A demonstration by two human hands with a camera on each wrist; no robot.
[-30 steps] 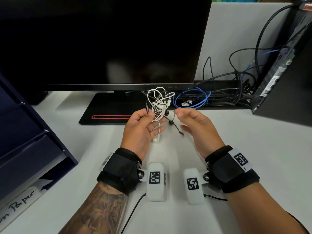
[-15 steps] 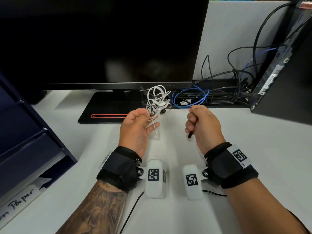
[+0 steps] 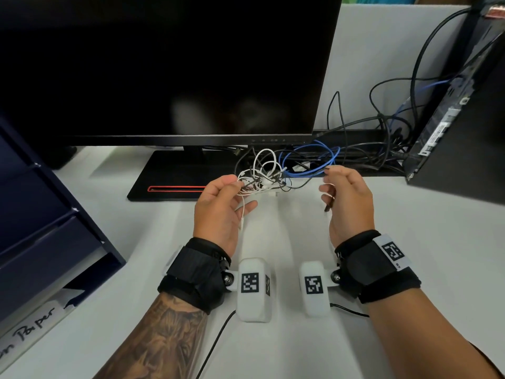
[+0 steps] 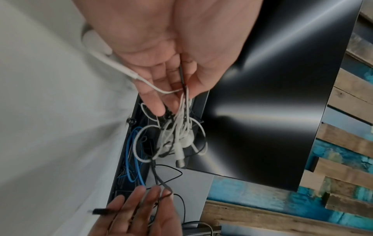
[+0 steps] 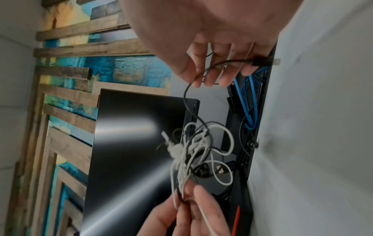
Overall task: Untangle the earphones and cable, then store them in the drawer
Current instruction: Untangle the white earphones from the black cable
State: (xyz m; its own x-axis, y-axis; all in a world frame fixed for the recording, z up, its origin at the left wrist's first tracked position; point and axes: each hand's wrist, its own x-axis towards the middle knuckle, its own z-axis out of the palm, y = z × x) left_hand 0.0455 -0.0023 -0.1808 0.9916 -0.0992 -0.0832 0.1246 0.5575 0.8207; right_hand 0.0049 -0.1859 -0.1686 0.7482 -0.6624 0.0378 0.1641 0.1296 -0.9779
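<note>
A knot of white earphones [image 3: 262,173] [image 4: 177,134] [image 5: 191,150] and a thin black cable [image 3: 306,181] [image 5: 191,110] hangs in the air above the white desk. My left hand [image 3: 218,212] [image 4: 171,67] pinches the bundle at its left side; a white plug end [image 4: 115,67] dangles past my palm. My right hand [image 3: 347,203] [image 5: 218,52] grips the black cable near its black plug [image 3: 327,207] [image 5: 260,61] [image 4: 101,211], held to the right of the knot. The cable runs slack from my right fingers into the tangle.
A black monitor [image 3: 164,67] and its stand [image 3: 175,176] sit behind my hands. Blue and black cables [image 3: 314,160] pile at the back right beside a black computer case [image 3: 464,132]. A dark blue drawer unit [image 3: 41,228] stands at the left.
My right hand has moved further right with the black cable, drawing more of it out of the knot. The left hand keeps hold of the bundle and has barely shifted.
</note>
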